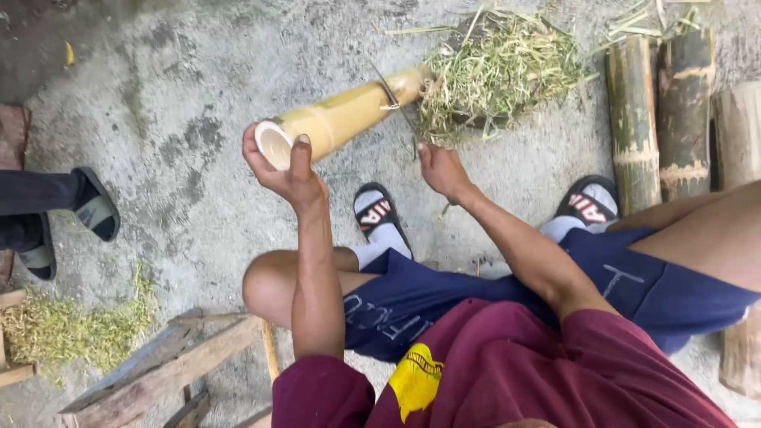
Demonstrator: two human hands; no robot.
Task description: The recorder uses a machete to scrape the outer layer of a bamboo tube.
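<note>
An outdoor yard workspace: rough concrete floor [182, 103], green bamboo logs [658, 119], a heap of shavings [499, 75], worn wooden planks [166, 364].

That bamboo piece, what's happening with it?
A seated person grips the cut end of a pale, peeled bamboo section in the left hand, tilted away toward the concrete ground. The right hand holds a blade laid across the far part of it. A pile of green shavings lies at the far end, with unpeeled green bamboo pieces lying to the right.
</note>
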